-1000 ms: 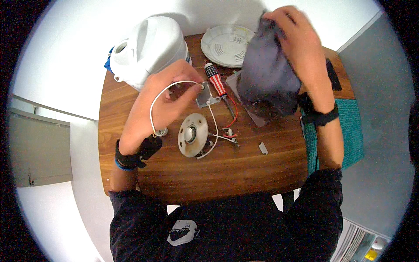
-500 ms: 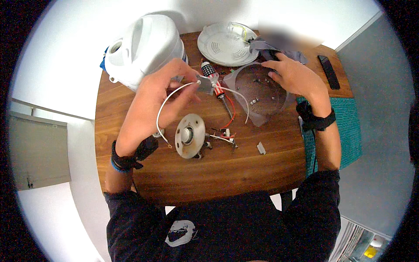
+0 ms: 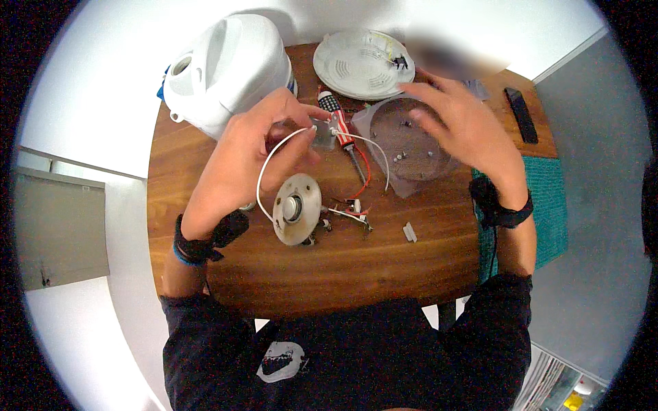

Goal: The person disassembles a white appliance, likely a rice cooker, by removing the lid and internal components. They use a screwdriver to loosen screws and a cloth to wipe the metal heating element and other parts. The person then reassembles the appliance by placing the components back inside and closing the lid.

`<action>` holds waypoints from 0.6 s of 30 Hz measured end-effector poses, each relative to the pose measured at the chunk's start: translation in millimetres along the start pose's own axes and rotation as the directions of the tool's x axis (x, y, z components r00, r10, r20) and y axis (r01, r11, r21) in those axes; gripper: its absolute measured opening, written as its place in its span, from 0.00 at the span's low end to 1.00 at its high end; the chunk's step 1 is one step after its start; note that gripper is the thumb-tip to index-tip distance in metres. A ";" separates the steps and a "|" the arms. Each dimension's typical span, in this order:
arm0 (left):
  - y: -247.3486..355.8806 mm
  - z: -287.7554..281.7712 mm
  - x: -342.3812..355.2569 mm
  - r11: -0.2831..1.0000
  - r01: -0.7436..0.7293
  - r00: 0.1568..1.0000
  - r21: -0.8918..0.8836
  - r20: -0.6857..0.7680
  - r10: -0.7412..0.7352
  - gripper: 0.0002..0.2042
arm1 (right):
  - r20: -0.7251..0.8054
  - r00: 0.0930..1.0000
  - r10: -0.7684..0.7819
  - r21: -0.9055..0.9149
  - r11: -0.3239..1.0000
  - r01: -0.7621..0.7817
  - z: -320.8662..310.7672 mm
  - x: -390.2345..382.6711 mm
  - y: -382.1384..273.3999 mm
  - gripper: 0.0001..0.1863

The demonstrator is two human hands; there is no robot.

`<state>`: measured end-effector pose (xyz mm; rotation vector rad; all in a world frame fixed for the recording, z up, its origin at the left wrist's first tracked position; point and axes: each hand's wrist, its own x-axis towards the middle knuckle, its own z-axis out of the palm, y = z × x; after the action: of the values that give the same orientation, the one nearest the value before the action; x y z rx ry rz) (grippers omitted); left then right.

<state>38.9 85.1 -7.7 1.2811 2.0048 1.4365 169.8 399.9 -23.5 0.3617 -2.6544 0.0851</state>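
A thin white wire is pinched in the fingers of my left hand; one length curves down to a metal disc with a round centre. Another length arcs rightward past a red-and-white screwdriver lying on the table. My right hand is open, fingers spread, above the right side of a clear plastic lid-like tray. Several small screws lie in that tray. Beside the disc sits a small cluster of wires and a white connector.
A white kettle-like body stands at the back left, and a white round base lies behind the tray. A small pale piece rests on the wooden table. To the right are a dark phone and a teal mat.
My right hand has moved rightward and slightly down, away from the grey cloth, with its fingers opening out. My left hand keeps hold of the wire, whose lower end has swung toward the disc.
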 end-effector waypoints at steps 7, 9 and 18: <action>-4.4 0.9 4.0 0.987 0.087 0.996 -0.134 -0.003 -0.088 0.03 | 0.415 0.910 0.021 0.575 0.769 -0.280 -0.3 28.3 -62.1 0.32; -5.7 -0.9 5.4 0.997 0.073 0.997 -0.038 0.006 -0.073 0.04 | 0.392 0.918 0.058 0.584 0.756 -0.297 3.7 32.7 -68.4 0.31; -21.8 -7.2 5.8 0.996 0.000 0.994 0.088 0.104 -0.010 0.10 | 0.190 0.979 -0.078 0.687 0.723 -0.076 29.0 34.1 -64.8 0.13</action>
<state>20.6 84.3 -22.8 1.3574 2.0203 1.2636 145.1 325.8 -34.1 0.6346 -2.7238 1.1291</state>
